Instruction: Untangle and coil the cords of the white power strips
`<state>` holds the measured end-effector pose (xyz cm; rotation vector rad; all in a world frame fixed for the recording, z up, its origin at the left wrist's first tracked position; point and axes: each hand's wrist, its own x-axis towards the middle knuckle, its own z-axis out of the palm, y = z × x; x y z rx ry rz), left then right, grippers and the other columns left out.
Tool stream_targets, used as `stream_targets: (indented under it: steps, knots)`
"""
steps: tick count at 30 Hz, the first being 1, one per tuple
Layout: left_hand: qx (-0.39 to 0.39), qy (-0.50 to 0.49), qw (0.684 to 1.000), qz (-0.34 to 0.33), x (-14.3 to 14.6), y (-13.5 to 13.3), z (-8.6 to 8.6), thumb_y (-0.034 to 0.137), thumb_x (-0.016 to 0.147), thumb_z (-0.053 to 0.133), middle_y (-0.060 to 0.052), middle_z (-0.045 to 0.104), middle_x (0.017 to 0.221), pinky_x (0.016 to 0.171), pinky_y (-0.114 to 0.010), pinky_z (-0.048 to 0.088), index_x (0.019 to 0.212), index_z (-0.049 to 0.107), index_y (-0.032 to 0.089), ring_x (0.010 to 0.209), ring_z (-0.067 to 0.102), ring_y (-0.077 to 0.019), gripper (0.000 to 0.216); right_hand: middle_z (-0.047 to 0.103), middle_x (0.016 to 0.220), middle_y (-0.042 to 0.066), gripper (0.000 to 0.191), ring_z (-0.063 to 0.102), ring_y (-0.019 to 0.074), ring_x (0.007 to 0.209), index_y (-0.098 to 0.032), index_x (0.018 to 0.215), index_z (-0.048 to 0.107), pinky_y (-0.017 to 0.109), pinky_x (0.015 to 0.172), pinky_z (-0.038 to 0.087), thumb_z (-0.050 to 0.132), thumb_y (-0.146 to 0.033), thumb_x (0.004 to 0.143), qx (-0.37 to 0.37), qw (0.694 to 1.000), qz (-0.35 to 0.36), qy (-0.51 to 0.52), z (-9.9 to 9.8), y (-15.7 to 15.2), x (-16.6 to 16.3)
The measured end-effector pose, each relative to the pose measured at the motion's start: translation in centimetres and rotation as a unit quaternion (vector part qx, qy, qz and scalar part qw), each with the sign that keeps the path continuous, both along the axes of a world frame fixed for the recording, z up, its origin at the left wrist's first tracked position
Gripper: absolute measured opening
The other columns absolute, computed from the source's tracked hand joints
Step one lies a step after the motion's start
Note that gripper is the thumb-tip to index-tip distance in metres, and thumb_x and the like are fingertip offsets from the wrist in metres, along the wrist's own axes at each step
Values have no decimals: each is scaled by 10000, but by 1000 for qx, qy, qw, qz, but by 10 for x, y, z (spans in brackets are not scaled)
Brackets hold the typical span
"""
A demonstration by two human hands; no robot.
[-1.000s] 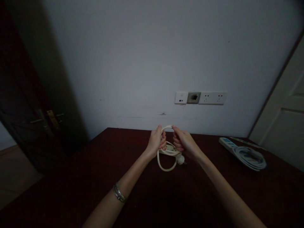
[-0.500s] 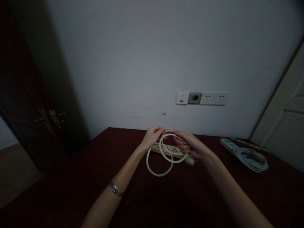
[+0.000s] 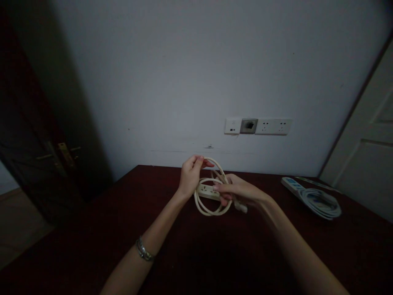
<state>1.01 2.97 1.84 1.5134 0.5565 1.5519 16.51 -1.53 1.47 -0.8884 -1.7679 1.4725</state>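
Observation:
A pale cord (image 3: 211,213) hangs in round loops between my hands, above the dark red table. My left hand (image 3: 190,176) pinches it at the upper left of the loops. At their right side, my right hand (image 3: 238,188) is closed around the gathered cord. Just below and to the right of that hand hangs the white plug (image 3: 241,207), slightly blurred. Behind the loops lies a cream power strip (image 3: 208,191), partly covered by the cord and my right fingers.
On the right of the table (image 3: 172,246) lies another power strip (image 3: 291,184) with its white cord coiled (image 3: 322,203). A thin flat strip (image 3: 317,184) lies behind it. Wall sockets (image 3: 272,126) sit above the table's back edge. A dark door (image 3: 27,164) stands at left.
My left hand has risen a little, drawing a length of cord up and left. My right hand has shifted left around the loops, which now overlap more closely.

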Motion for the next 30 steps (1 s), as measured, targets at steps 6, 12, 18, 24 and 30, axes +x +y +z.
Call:
stream_targets:
  steps: [6, 12, 18, 24, 30]
  knots:
    - [7, -12, 1000, 12, -1, -16, 14, 380, 820, 537, -65, 670, 768, 810, -322, 489, 756, 586, 134, 772, 640, -164, 258, 574, 476, 0, 237, 518, 78, 428, -154, 613, 545, 180, 443, 392, 645, -334, 731, -2, 1000, 10, -26, 9, -6, 4]
    - [-6, 42, 999, -2, -5, 0, 8, 412, 809, 548, -75, 672, 865, 820, -313, 477, 780, 599, 138, 864, 628, -171, 280, 549, 437, -1, 368, 534, 90, 414, -159, 545, 513, 193, 432, 411, 572, -429, 789, 9, 1000, 10, 23, 12, -7, 14]
    - [-110, 67, 977, -173, -6, 11, -5, 566, 703, 616, -133, 625, 1065, 735, -327, 499, 1071, 539, 172, 889, 629, -217, 544, 398, 365, -96, 259, 465, 80, 331, -174, 708, 535, 181, 362, 369, 648, -406, 738, -17, 986, -46, 157, 8, -1, 13]
    - [-134, 96, 939, -303, -14, -1, 4, 336, 559, 786, -135, 601, 1070, 729, -305, 495, 1122, 526, 171, 873, 635, -217, 641, 328, 359, -111, 272, 382, 50, 320, -157, 746, 563, 165, 364, 328, 668, -407, 727, -7, 971, -92, 221, 7, 4, 14]
    - [-165, 57, 960, -217, -6, 4, -2, 266, 726, 652, 0, 569, 588, 550, -261, 478, 897, 549, 116, 524, 599, -131, 250, 282, 398, -114, 266, 284, 33, 349, -161, 752, 562, 162, 366, 274, 686, -392, 709, -40, 949, -121, 287, 6, 13, 14]
